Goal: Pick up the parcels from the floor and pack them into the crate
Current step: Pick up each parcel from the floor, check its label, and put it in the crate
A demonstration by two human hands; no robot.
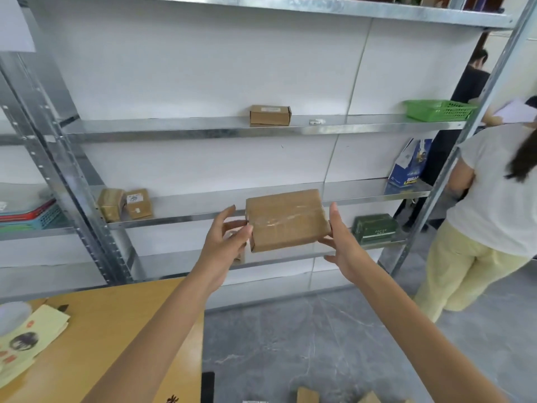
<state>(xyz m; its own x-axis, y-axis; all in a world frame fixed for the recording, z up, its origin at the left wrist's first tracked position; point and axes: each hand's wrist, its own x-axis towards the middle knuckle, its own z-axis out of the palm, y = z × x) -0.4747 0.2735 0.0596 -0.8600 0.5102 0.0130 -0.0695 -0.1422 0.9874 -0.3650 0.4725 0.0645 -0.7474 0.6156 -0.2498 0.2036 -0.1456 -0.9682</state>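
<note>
A flat brown cardboard parcel (286,220), wrapped in clear tape, is held up in front of the metal shelving (203,218). My left hand (225,242) pinches its left edge with thumb and fingers. My right hand (338,239) supports its right edge, thumb up along the side and fingers underneath. More brown parcels (308,396) lie on the grey floor at the bottom edge of the view. No crate is in sight.
Small boxes (125,204) and another box (270,114) sit on the shelves, with a green basket (438,109), a blue bag (408,167) and a green box (374,228). A wooden table (110,338) stands at lower left. Two people (491,205) stand on the right.
</note>
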